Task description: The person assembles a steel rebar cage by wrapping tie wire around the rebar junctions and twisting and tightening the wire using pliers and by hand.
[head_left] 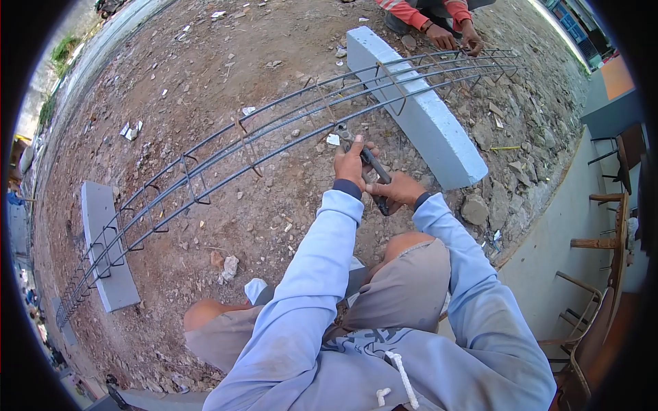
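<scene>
My left hand (352, 166) is closed around the upper part of a dark, pincer-like metal tool (373, 164), its rounded head pointing away from me. Lower down, my right hand (399, 191) grips the tool near its handle end. Just beyond my hands runs a long rebar cage (253, 140), made of several parallel bars with bent stirrups around them. The tool's head is close to the nearest bar; whether they touch I cannot tell. Fingers hide part of the tool.
A pale block (439, 130) supports the cage at right, another block (113, 267) at left. A co-worker's hands (456, 38) touch the cage's far right end. Rubble and a loose stone (474, 209) lie on the dirt. Chairs (589, 322) stand on the concrete at right.
</scene>
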`<state>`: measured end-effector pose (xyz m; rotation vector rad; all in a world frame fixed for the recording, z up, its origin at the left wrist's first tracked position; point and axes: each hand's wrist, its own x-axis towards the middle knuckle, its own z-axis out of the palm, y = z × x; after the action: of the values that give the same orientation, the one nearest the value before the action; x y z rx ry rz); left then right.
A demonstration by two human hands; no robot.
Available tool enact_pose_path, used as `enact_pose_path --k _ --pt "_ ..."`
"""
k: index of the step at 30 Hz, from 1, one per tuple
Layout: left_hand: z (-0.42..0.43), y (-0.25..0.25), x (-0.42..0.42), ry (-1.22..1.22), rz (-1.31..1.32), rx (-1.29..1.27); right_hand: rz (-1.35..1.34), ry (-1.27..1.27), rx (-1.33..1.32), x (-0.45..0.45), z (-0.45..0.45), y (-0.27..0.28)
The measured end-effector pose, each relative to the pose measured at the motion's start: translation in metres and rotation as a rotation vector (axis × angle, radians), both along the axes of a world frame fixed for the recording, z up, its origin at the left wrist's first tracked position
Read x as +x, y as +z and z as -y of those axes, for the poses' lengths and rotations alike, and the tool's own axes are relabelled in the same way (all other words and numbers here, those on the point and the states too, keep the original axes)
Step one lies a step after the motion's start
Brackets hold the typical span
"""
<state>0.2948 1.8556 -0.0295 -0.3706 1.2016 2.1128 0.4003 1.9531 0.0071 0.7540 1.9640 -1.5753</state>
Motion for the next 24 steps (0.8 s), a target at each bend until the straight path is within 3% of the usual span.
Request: enact_pose_path --k 1,2,8,10,13,17,19,22,24 --pt "0.000 -0.001 0.002 0.009 -0.040 -0.046 -0.065 0.045 0.215 0.002 0.005 0.002" --pt "-0.002 -0.001 0.003 0.028 -0.038 -0.065 -0.195 0.188 0.605 0.006 0.011 0.004" --pt "-0.035 -0.001 0.004 0.216 0.133 -0.025 -0.289 0.136 1.268 0.012 0.028 0.001" --pt "-0.024 0.005 0.005 0.100 0.098 -0.105 -0.320 0.146 1.405 0.009 0.023 0.002" --pt "0.031 0.041 0.023 -0.070 0.038 -0.155 -0.308 0.157 1.308 0.008 0.021 -0.005" --pt "0.082 -0.013 0.023 0.017 0.107 -0.230 -0.274 0.157 1.111 0.009 0.018 -0.010" --pt "0.089 -0.019 0.016 0.048 0.124 -0.244 -0.178 0.143 1.016 0.003 0.014 -0.011" --pt "0.087 -0.017 0.002 0.001 0.093 -0.176 -0.305 0.188 0.696 0.002 0.008 -0.020" --pt "0.073 -0.012 -0.005 -0.075 0.066 -0.120 -0.147 0.008 -0.167 0.006 0.003 -0.019"
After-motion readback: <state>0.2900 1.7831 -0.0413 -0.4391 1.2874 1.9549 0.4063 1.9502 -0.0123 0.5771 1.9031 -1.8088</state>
